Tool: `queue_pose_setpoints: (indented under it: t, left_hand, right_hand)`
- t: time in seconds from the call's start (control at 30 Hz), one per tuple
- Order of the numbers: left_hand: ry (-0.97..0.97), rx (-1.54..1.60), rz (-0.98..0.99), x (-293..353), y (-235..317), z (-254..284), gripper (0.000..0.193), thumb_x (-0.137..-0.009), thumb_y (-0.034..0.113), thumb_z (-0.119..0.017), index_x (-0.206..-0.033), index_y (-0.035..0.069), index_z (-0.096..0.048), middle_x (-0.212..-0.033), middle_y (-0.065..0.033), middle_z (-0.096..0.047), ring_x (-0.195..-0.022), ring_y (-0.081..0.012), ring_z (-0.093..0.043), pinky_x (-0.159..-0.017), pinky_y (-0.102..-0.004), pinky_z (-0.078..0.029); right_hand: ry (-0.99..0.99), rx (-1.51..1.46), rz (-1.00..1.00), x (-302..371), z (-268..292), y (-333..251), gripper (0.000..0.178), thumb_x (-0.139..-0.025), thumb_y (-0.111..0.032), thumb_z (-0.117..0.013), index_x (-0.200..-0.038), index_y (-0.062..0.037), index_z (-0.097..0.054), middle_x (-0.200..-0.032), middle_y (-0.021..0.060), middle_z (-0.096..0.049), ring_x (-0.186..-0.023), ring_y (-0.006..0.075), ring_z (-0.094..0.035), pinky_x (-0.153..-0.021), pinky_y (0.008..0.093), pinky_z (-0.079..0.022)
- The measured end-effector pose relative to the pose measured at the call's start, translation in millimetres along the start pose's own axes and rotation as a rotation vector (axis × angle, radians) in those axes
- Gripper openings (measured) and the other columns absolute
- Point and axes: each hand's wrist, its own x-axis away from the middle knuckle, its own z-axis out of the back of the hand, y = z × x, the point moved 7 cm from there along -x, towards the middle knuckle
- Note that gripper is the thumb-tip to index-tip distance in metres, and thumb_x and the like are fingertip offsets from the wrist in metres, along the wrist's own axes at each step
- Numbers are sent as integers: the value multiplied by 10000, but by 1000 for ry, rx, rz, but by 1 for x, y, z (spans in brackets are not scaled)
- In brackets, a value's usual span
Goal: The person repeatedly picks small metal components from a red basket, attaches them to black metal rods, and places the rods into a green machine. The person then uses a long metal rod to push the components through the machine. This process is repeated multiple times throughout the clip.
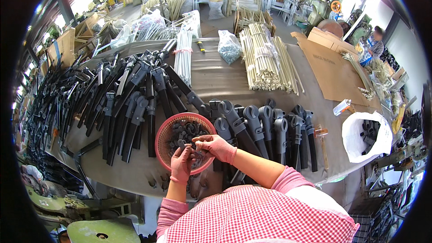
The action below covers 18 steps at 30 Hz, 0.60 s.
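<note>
both my gloved hands — left hand (181, 164), right hand (215, 146) — pinched shut on small black part (181, 143) over red basket (163, 141) | black tubes (261, 126) at 2 o'clock fitted; basket still full

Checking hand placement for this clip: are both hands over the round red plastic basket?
Yes, the left hand and right hand both sit above the round red plastic basket.
</note>
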Motion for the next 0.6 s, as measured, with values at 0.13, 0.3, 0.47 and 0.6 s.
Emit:
queue_pose_setpoints:
  t: [0.13,0.3,0.47,0.6]
  left_hand:
    - [-87,-169,-75,14,19,-37,259,-932,51,-636,-1188,7,-634,-961,-53,-704,-797,-121,-677,-681,-241,-563]
    - [-79,-301,-194,20,24,-48,259,-945,69,-620,-1196,10,-636,-992,-33,-699,-810,-104,-672,-650,-222,-542]
    - [-6,-501,-246,24,25,-50,278,-957,119,-631,-1213,10,-629,-978,-24,-696,-770,-90,-667,-605,-193,-501]
    - [-18,-388,-263,28,29,-56,265,-962,110,-621,-1205,6,-632,-959,-13,-694,-744,-82,-663,-591,-188,-497]
  right_hand:
    - [-44,94,-10,8,-5,-4,163,-924,-147,-689,-1010,-16,-644,-926,29,-679,-771,107,-645,-684,230,-548]
    - [-101,-202,-99,16,-11,-4,139,-960,-158,-635,-1036,-47,-603,-1010,27,-674,-826,143,-671,-742,297,-592]
    - [-80,-165,-61,17,-14,-5,154,-962,-179,-635,-1041,-49,-606,-1013,49,-670,-850,156,-676,-758,311,-599]
    - [-144,-181,-85,23,-22,-12,192,-948,-189,-662,-1073,-45,-635,-941,35,-666,-817,136,-669,-709,268,-594]
